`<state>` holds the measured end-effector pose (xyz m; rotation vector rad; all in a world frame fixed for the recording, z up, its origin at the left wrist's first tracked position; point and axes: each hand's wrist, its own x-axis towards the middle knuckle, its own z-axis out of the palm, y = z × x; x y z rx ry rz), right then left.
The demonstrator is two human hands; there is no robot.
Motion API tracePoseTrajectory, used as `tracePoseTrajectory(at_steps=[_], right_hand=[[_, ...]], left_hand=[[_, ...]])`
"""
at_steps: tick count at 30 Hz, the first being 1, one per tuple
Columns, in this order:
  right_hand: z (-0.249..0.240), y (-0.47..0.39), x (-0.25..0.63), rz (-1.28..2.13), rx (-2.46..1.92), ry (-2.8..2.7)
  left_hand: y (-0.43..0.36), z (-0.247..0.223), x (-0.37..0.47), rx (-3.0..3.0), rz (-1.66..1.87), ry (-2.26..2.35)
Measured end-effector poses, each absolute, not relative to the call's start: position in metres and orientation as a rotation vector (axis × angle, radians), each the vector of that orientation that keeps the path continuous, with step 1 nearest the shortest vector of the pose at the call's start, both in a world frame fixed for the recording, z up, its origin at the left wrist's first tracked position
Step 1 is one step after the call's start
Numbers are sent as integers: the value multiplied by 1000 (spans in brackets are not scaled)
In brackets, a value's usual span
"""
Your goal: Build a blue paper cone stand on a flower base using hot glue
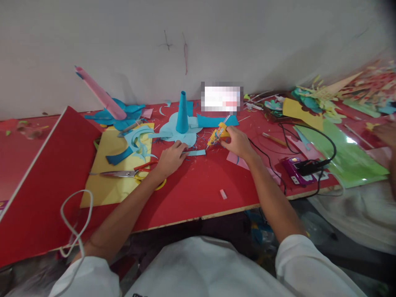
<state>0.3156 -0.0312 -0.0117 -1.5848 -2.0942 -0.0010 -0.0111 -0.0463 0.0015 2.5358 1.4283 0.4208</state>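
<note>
Yellow plastic glue gun (221, 131) sits gripped in the right hand (239, 143), while the left hand (172, 158) touches a flat pale-blue strip (198, 152), its hold unclear.

Counter (198, 202), red — open lane at the front, between left forearm (133, 210) and right forearm (274, 194); one small pale block (223, 194) lies in it. Blue cone (182, 115), upright, bars the middle rear. Left side: scissors (119, 173), then a red panel (51, 185). Right side: black cord (335, 149), purple socket block (292, 171) — reach obstructed.
</note>
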Motion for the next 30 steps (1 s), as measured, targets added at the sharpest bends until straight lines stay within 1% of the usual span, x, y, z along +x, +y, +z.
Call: tracePoseTrajectory(at_steps=[11,20,25,30], right_hand=[[-12,-30,327,71,-1707,-2079],[-8,-33,328,-132,-1814,-2056],[-2,-34,326,-115,-1733,-1967],[10,-41,310,70,-1497,-1852]], left_hand=[[-44,1,-12,2508,394,1421],[-47,8,-13,2513,467,1307],[-46,7,-12,2536,454,1218],[-46,6,-14,2494,595,1143]])
